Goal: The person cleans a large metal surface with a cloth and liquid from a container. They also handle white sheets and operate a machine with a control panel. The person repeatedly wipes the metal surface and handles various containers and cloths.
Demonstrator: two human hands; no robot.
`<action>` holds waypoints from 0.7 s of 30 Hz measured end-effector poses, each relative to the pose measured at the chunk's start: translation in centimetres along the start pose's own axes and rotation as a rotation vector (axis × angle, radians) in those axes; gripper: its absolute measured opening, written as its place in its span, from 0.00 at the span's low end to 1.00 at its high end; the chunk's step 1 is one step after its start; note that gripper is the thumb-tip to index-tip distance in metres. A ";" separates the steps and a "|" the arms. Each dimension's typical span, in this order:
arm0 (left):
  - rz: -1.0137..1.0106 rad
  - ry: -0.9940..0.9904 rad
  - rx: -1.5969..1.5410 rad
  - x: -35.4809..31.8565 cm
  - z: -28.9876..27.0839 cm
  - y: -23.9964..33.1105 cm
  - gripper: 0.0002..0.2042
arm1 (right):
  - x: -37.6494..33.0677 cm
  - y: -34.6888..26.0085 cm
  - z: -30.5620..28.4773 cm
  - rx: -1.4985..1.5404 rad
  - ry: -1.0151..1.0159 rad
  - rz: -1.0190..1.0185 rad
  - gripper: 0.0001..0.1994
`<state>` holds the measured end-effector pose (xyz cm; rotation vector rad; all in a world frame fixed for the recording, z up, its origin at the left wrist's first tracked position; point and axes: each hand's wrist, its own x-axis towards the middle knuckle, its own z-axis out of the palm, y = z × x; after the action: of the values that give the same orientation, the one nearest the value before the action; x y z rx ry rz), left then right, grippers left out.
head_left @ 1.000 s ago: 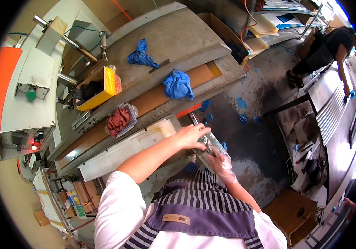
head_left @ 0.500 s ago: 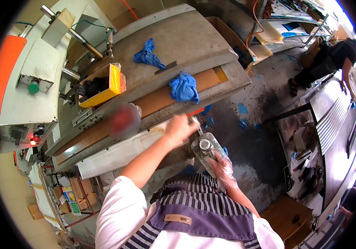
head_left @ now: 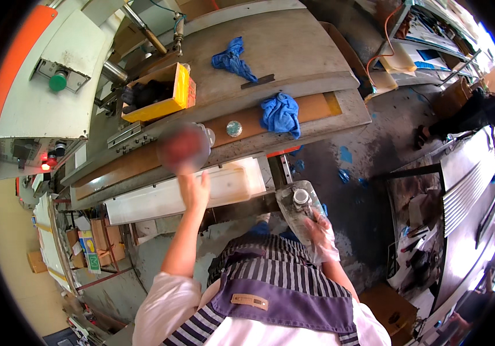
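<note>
Though blur intervenes, red cloth (head_left: 184, 149) seemingly neighbours the yellow box (head_left: 161, 108).

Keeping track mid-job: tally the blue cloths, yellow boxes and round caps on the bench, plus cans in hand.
Blue cloths: 2
Yellow box: 1
Round cap: 1
Rectangular can, in the right hand: 1
Total: 5

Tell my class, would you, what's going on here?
A person in a striped apron is at a metal bench. The gloved right hand holds an uncapped grey container. The bare left hand is by a blurred reddish bundle; whether they touch is unclear. A small round disc lies on the bench between that bundle and a crumpled blue cloth.
</note>
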<state>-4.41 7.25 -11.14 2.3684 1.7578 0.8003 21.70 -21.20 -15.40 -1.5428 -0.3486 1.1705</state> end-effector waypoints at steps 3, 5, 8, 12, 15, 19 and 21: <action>-0.318 -0.062 0.049 -5.3 1.0 -7.4 0.16 | -0.6 -2.2 0.4 0.080 -0.025 0.081 0.20; -0.531 -0.428 -0.309 -6.3 0.9 -9.2 0.14 | -0.2 -1.5 -0.8 0.130 -0.091 0.061 0.20; -0.495 -0.469 -0.399 -5.8 1.2 -8.5 0.12 | -1.3 -4.0 -1.4 0.015 -0.063 0.107 0.22; -0.421 -0.491 -0.485 -5.7 0.7 -3.5 0.11 | -3.1 -5.5 -2.9 -0.057 -0.035 0.124 0.24; -0.470 -0.512 -0.646 -5.8 0.6 1.1 0.11 | -4.6 -6.5 -3.9 -0.157 0.002 0.056 0.23; -0.495 -0.604 -0.992 -8.1 3.4 4.7 0.11 | -6.5 -7.5 -5.5 -0.249 0.045 -0.046 0.22; -0.482 -0.706 -1.085 -8.5 3.7 6.9 0.10 | -7.5 -8.0 -5.9 -0.211 0.077 -0.038 0.21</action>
<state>1.59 -1.98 -14.83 1.2032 1.0615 0.5140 25.88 -27.41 -5.45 -1.7511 -0.4597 1.0685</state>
